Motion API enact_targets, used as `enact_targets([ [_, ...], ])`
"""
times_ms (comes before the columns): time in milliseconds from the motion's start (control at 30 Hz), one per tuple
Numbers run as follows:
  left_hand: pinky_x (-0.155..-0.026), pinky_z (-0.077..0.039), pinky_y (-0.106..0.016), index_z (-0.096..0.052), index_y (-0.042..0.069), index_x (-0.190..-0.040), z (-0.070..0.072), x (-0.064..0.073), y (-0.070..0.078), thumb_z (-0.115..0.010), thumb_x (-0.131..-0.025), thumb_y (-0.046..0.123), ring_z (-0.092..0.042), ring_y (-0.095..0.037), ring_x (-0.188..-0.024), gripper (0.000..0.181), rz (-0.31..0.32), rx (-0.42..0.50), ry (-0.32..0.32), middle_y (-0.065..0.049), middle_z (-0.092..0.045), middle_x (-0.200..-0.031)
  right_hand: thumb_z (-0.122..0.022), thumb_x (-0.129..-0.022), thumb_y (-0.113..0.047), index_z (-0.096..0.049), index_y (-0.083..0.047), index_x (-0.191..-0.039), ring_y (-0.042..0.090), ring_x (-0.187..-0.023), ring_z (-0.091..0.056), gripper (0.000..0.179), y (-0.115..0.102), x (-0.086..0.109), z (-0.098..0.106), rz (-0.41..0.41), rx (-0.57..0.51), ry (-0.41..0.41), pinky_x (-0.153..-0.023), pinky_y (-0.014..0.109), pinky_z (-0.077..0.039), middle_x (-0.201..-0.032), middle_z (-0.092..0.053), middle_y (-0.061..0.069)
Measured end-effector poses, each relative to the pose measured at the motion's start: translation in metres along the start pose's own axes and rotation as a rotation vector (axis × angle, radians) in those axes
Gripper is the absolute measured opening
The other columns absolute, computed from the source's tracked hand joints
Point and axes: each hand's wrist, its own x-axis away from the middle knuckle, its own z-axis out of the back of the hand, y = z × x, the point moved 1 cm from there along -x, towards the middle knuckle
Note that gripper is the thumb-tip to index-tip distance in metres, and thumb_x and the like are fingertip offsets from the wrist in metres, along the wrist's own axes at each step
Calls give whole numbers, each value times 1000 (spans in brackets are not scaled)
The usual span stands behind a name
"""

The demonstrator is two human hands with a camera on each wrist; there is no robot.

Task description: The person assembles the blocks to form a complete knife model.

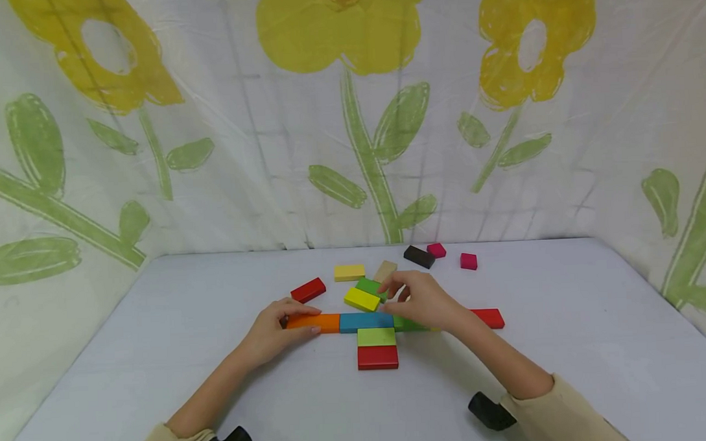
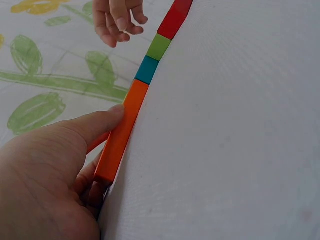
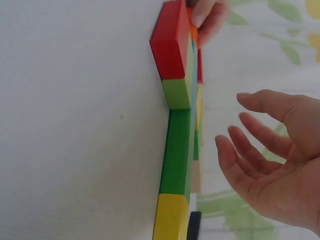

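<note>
My left hand (image 1: 272, 330) grips the left end of an orange block (image 1: 327, 322), thumb on the near side and fingers behind. Beside it in the same row lie a blue block (image 1: 365, 321) and a green block (image 1: 407, 324). A yellow block (image 3: 171, 217) follows, mostly behind my right arm in the head view, and a red block (image 1: 489, 318) shows at the right end. Below the blue one are a light green block (image 1: 376, 337) and a red block (image 1: 377, 358). My right hand (image 1: 422, 299) hovers above the row, fingers loosely bent, holding nothing.
Behind the row lie a bright yellow block (image 1: 361, 299), a loose green block (image 1: 368, 286), a beige block (image 1: 384, 270), a pale yellow block (image 1: 349, 272) and a loose red block (image 1: 308, 291). Farther back are a black block (image 1: 419, 256) and two pink blocks (image 1: 468, 261).
</note>
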Motion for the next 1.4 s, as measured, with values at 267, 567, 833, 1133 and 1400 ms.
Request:
enact_targets([
  [267, -76, -46, -28, -80, 15, -121, -1, 0, 0, -80, -94, 25, -53, -22, -101, 28, -7, 13, -4, -2, -66, -103, -79, -92, -8, -74, -1, -117, 25, -96, -66, 26, 9, -19, 4, -49, 28, 44, -86, 35, -61, -108, -71, 13],
  [567, -77, -47, -28, -80, 14, -121, -1, 0, 2, -80, -94, 24, -53, -22, -102, 28, -10, 14, -5, -2, -67, -106, -82, -89, -6, -72, 1, -115, 29, -99, -66, 30, 20, -27, 0, -123, 36, 52, -88, 38, -61, -109, -71, 16],
  [833, -78, -47, -29, -80, 15, -121, -1, 0, 1, -80, -94, 25, -53, -22, -102, 29, -8, 14, -6, -2, -67, -106, -84, -88, -7, -73, -1, -117, 26, -100, -66, 32, 23, -31, -8, -153, 47, 69, -89, 37, -61, -109, -72, 13],
  [1133, -77, -46, -29, -80, 14, -121, -1, 0, 0, -80, -94, 25, -53, -22, -102, 28, -11, 19, -6, -2, -66, -104, -82, -87, -5, -71, -1, -118, 28, -101, -66, 33, 27, -25, 0, -150, 44, 45, -87, 36, -62, -111, -70, 15],
  [1400, -76, -45, -29, -80, 15, -121, 0, -1, -1, -80, -94, 25, -52, -23, -101, 28, 6, 15, -9, -2, -65, -103, -84, -87, -8, -71, -2, -119, 26, -98, -65, 35, 32, -26, 3, -148, 69, 30, -85, 35, -61, -113, -70, 16],
])
